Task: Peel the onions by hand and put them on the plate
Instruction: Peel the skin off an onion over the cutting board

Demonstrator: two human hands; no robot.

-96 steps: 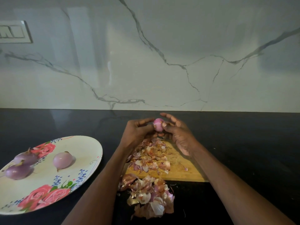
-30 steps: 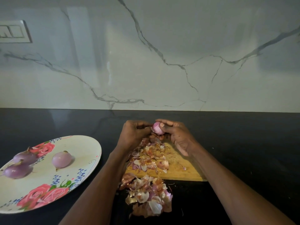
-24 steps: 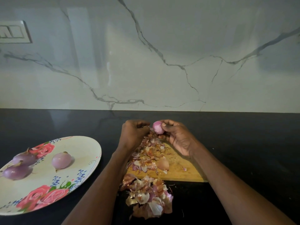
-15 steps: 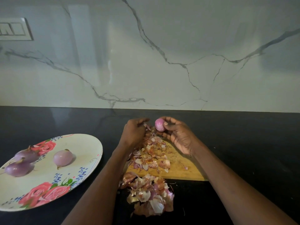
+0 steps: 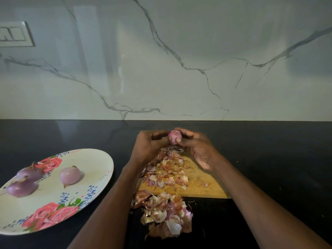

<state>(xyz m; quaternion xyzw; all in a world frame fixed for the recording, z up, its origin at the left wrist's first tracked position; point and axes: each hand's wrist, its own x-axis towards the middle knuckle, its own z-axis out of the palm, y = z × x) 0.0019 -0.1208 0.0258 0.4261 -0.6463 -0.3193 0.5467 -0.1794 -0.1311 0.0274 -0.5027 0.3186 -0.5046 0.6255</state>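
Observation:
A small pink onion (image 5: 174, 136) is held in the air above the far end of the wooden cutting board (image 5: 201, 184). My right hand (image 5: 196, 148) grips it from the right, thumb across its front. My left hand (image 5: 149, 146) has its fingertips curled against the onion's left side. On the white flowered plate (image 5: 93, 159) at the left lie three peeled purple onions: one near the middle (image 5: 69, 175) and two (image 5: 23, 182) at its left edge.
Loose onion skins (image 5: 167, 172) cover the board's left half, and a second heap of skins (image 5: 165, 213) lies on the black counter (image 5: 278, 168) in front of it. The marble backsplash (image 5: 179, 60) rises behind; a switch plate (image 5: 15, 34) sits at the upper left.
My left hand had come off the onion half a second ago and is back at its left side now. The right hand has turned the onion slightly.

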